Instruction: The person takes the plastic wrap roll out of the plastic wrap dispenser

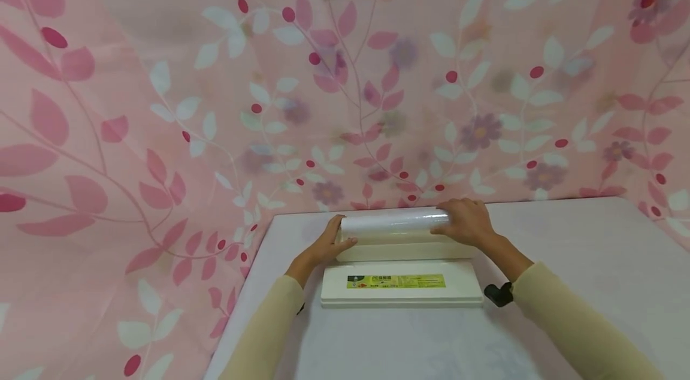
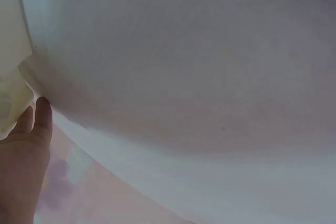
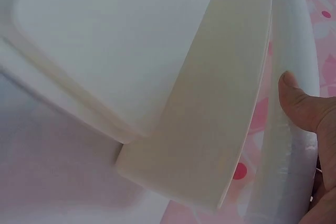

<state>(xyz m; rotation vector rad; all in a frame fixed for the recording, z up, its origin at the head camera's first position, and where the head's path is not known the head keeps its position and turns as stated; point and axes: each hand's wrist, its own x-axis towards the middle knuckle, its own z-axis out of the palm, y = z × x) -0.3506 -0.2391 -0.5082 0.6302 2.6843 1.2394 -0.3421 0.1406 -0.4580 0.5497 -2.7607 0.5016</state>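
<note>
Gripped at both ends, the roll of clear film (image 1: pixel 396 225) is held crosswise at the far side of the white table (image 1: pixel 582 254). At its left end it is grasped by the left hand (image 1: pixel 325 247), thumb in front; the fingertips are only partly shown in the left wrist view. Nearer than the roll, a white box (image 1: pixel 401 301) with a printed label (image 1: pixel 396 281) is placed on the table, bordered by a cream panel (image 1: pixel 406 252). At the right end the film is clasped by the right hand (image 1: pixel 468 223), its thumb laid along the roll; a gap is seen between roll and panel. Step in hand, as judged: the roll is being handled at the box. Next, level, two-handed support seems called for, with the roll lined up to the panel.
</note>
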